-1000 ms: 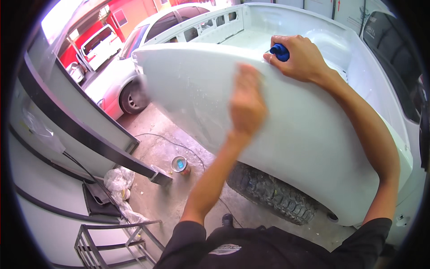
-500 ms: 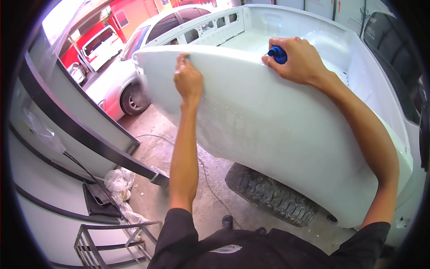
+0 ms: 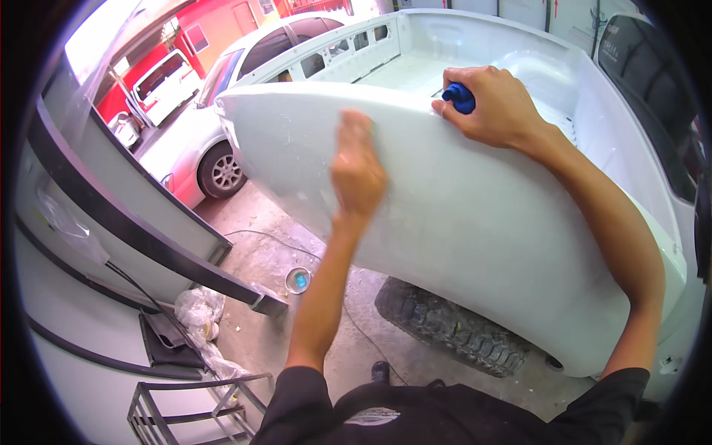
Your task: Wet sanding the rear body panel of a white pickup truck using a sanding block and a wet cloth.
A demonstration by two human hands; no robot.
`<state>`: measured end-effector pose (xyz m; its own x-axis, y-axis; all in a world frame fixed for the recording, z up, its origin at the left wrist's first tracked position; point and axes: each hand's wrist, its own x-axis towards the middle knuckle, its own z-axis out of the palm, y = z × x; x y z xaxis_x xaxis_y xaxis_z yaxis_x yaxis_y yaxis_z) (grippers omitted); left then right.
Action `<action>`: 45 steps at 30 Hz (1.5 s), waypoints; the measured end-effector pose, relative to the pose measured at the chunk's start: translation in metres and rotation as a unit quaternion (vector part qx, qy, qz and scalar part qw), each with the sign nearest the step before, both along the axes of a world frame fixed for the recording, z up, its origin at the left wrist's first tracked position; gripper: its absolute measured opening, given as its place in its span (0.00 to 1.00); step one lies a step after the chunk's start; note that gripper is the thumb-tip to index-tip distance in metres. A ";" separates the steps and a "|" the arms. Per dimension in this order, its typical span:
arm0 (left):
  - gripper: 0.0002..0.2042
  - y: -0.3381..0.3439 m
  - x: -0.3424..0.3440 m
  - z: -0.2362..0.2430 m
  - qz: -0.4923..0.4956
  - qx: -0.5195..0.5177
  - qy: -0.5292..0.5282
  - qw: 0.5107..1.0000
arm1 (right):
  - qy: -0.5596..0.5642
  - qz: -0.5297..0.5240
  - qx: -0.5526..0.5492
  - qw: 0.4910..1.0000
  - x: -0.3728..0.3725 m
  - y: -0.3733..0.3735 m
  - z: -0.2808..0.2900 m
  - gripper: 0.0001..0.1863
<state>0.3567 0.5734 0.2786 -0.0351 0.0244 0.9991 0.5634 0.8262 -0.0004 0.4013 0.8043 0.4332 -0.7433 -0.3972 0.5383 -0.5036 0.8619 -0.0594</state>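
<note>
My right hand (image 3: 500, 107) is closed round a blue bottle (image 3: 460, 97), its narrow end pointing left, at the top edge of a pale truck-bed side panel (image 3: 475, 200). Most of the bottle is hidden in my palm. My left hand (image 3: 357, 167) lies against the panel's outer face, below the top edge and left of my right hand. Motion smears its fingers, which seem pressed round a small thing with a yellowish edge. The panel looks wet, with pale marks near its far left end.
Beneath the panel stands a knobbly tyre (image 3: 445, 326). A small round tub (image 3: 298, 280) with something blue inside sits on the floor by a cable. A dark metal beam (image 3: 156, 215) and a metal frame (image 3: 185, 408) are on my left. A white car (image 3: 215, 119) stands beyond.
My left hand has moved right and down across the panel from near its top edge. The tub on the floor has come into view. My right hand keeps hold of the blue bottle.
</note>
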 end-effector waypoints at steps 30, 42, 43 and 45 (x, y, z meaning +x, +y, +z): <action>0.18 -0.098 -0.058 0.033 0.096 0.205 -0.354 0.907 | 0.010 0.031 -0.030 0.999 0.005 -0.006 -0.001 0.15; 0.19 -0.052 -0.029 -0.010 -0.033 0.040 -0.088 0.995 | 0.041 0.013 -0.005 0.999 0.001 0.000 -0.004 0.15; 0.19 -0.041 -0.018 -0.009 -0.043 0.010 -0.042 0.998 | 0.062 0.021 0.003 0.998 0.002 0.000 -0.003 0.15; 0.19 -0.047 -0.019 0.000 -0.058 -0.017 0.003 0.998 | 0.082 0.025 0.013 0.996 0.002 0.001 -0.004 0.15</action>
